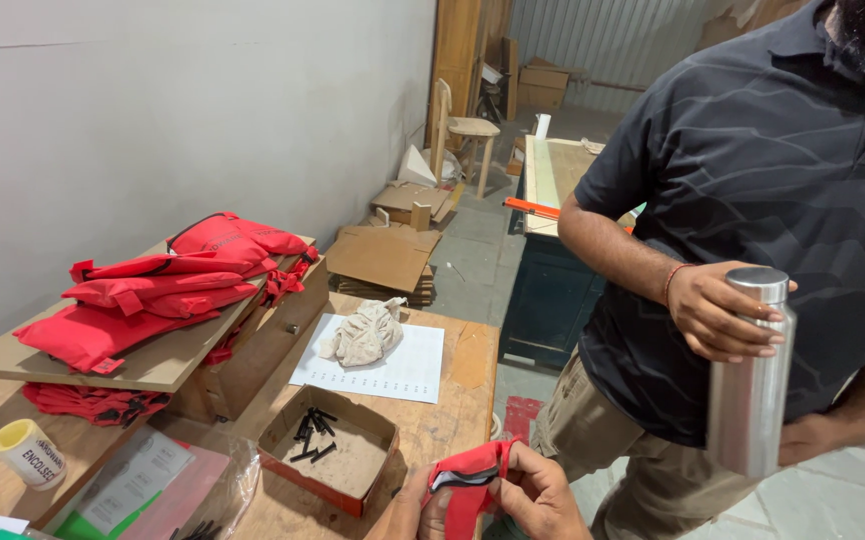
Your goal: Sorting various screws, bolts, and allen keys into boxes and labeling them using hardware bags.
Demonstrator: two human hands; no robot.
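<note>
Both hands at bottom edge pinch a red strap piece [468, 478]: right hand [543, 495] fingers curled closed on it, left hand [415, 512] mostly cut off, thumb pressing the fabric. It sits over the table [453, 400] edge, just beside a cardboard box [331, 450] of black screws [313, 432]. A co-worker's hand [718, 312] grips a steel bottle [750, 375]. Red vests [168, 285] stacked on a board, well apart.

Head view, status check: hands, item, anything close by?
Both hands pinching a red fabric piece at the table edge. Cardboard tray of black screws alongside. Another person with steel bottle close.
</note>
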